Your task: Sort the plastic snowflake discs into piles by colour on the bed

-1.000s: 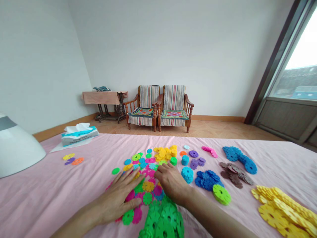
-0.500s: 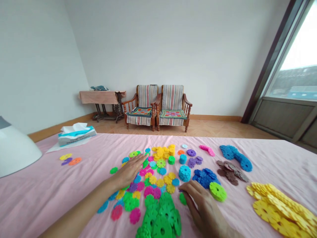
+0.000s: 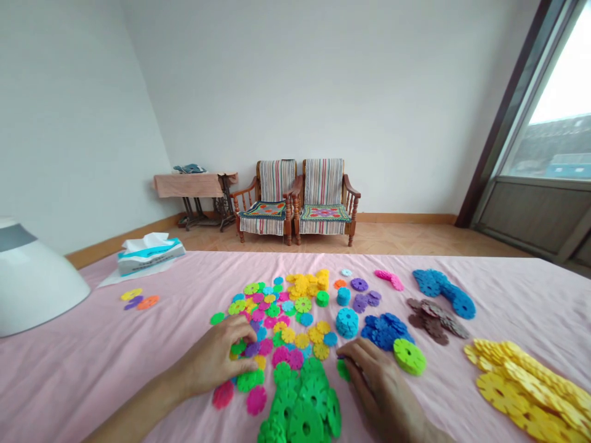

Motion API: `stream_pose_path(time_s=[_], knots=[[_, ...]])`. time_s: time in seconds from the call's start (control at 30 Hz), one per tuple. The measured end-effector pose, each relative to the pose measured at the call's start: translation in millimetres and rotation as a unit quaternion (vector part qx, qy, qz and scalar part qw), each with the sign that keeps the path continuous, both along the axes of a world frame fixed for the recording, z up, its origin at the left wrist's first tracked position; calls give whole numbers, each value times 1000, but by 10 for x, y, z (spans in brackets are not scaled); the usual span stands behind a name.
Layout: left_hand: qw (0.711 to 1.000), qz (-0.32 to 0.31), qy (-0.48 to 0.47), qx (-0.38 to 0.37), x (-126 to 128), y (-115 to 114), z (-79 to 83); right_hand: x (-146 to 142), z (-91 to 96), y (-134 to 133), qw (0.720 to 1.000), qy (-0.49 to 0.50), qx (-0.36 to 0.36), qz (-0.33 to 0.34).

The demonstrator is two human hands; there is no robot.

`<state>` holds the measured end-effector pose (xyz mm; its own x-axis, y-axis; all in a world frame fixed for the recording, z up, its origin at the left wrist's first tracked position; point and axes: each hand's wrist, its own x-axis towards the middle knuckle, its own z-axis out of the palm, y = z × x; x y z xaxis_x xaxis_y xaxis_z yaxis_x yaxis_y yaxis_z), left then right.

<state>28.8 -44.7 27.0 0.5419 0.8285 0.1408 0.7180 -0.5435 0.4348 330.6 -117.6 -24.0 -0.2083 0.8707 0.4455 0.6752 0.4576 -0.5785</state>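
While the left hand (image 3: 215, 363) curls over the mixed discs (image 3: 289, 335) (whether it grips one, I cannot tell), the right hand (image 3: 381, 384) lies loosely open on the cloth (image 3: 138, 357), fingertips touching a green disc (image 3: 342, 370) beside the green pile (image 3: 302, 409).

Green disc pile (image 3: 300, 412) partly beyond bottom edge; yellow pile (image 3: 530, 387) beyond right edge; white dome (image 3: 32, 283) beyond left edge.

Cloth-covered surface (image 3: 138, 351) fills foreground. Loose discs (image 3: 295, 307) spread at ctr. L hand (image 3: 217, 363) on their near-left edge, R hand (image 3: 381, 384) at near-right, stacked heap (image 3: 302, 409) btwn hands. Tissue box (image 3: 150, 253) far left, three discs (image 3: 138, 300) just in front. Two chairs (image 3: 295, 197) behind, by wall; side table (image 3: 194, 184) left of them.
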Motion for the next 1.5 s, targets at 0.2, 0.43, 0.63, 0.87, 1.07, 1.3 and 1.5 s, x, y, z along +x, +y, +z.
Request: stream_pose_path(time_s=[0.2, 0.43, 0.63, 0.87, 1.07, 1.3, 1.5], knots=[[999, 19, -33, 13, 16, 65, -55, 7, -8, 9, 1000, -4, 3, 3], [992, 100, -69, -25, 43, 226, -34, 6, 6, -3, 1000, -4, 1, 6], [996, 82, -41, 10, 79, 284, -81, 6, 29, -5, 1000, -6, -18, 11], [997, 75, -16, 3, 66, 286, -71, 14, 20, -4, 999, -6, -33, 17], [998, 57, -11, -6, 43, 337, -72, 5, 58, -13, 999, 0, -44, 17], [997, 55, -21, -46, 80, 345, 12, -14, 75, -3, 999, -12, -39, 11], [983, 40, -101, -149, 364, 382, -94, -7, 66, 8, 999, -27, -24, -11]])
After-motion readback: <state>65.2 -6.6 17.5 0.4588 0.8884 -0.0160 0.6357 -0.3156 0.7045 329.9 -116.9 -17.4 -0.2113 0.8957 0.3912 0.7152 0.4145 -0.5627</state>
